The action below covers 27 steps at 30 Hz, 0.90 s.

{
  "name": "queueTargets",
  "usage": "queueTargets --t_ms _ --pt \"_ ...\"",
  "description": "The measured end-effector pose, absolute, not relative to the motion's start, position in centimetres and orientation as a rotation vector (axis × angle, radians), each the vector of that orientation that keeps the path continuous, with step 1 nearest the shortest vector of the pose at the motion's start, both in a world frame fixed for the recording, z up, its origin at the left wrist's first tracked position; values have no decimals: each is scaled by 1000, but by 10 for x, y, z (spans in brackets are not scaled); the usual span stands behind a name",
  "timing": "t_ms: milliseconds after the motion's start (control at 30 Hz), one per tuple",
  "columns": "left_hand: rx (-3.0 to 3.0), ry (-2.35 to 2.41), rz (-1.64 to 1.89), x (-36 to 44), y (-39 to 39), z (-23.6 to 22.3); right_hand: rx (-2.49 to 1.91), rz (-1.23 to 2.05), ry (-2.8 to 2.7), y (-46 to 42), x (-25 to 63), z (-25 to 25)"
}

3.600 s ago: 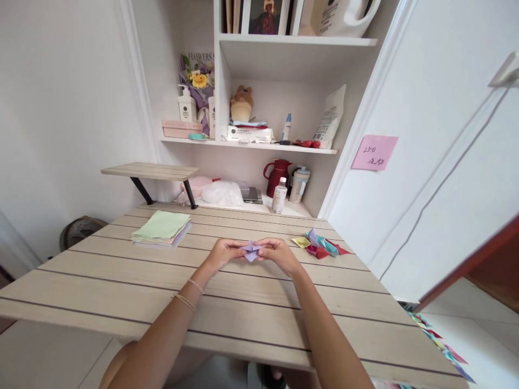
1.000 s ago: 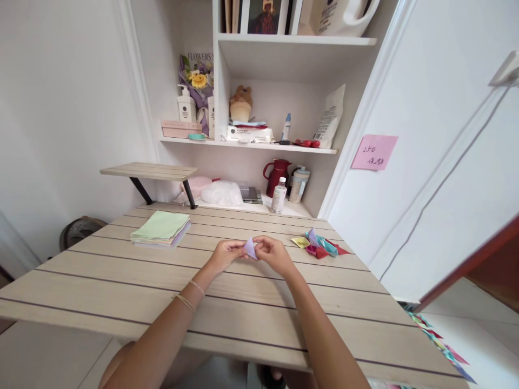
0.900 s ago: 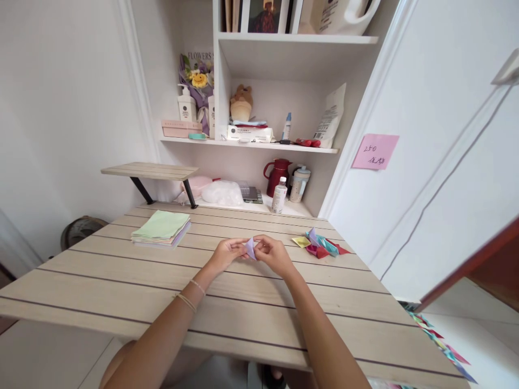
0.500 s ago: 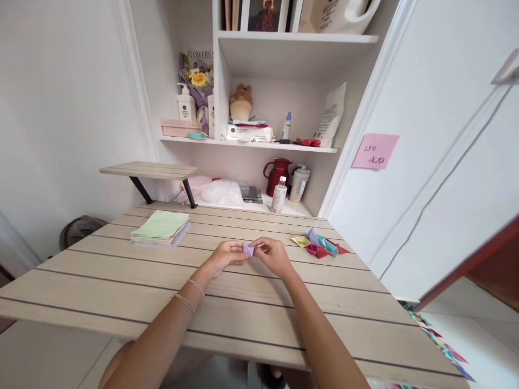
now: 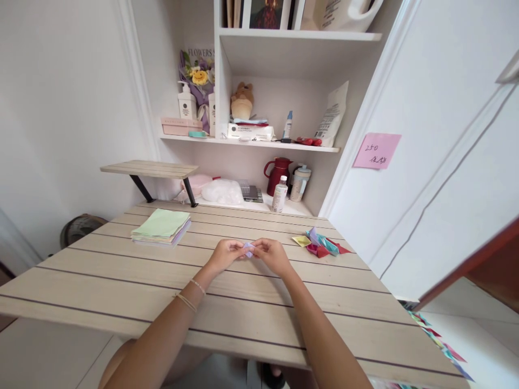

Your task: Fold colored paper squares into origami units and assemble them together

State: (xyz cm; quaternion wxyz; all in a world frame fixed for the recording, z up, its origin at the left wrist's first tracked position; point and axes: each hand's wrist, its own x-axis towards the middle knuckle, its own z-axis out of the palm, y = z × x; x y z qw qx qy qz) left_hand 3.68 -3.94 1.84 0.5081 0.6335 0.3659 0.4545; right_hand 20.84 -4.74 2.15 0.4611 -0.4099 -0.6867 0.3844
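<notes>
A small purple folded paper is pinched between the left hand and right hand above the bench — apparently mid-fold; a steady grip on both sides is called for.

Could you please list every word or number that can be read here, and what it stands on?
"FLOWERS S", cut off: sheet behind the flowers.
"250": pink note; the handwriting below it is unclear.
Too small or blurred: pump bottles, white pack, white bag, drink bottle, white jug, pink box, blue bottle.
</notes>
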Motion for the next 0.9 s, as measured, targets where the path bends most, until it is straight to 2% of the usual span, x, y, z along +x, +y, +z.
queueTargets --t_ms 267,600,900 --pt "1739 954 1050 34 -41 16 -1058 701 -1819 -49 210 26" --pt "1664 1054 1213 38 -40 15 -1064 732 -1718 -47 207 21" --pt "2036 1017 1212 38 -52 32 -1089 587 -1865 -48 209 23"
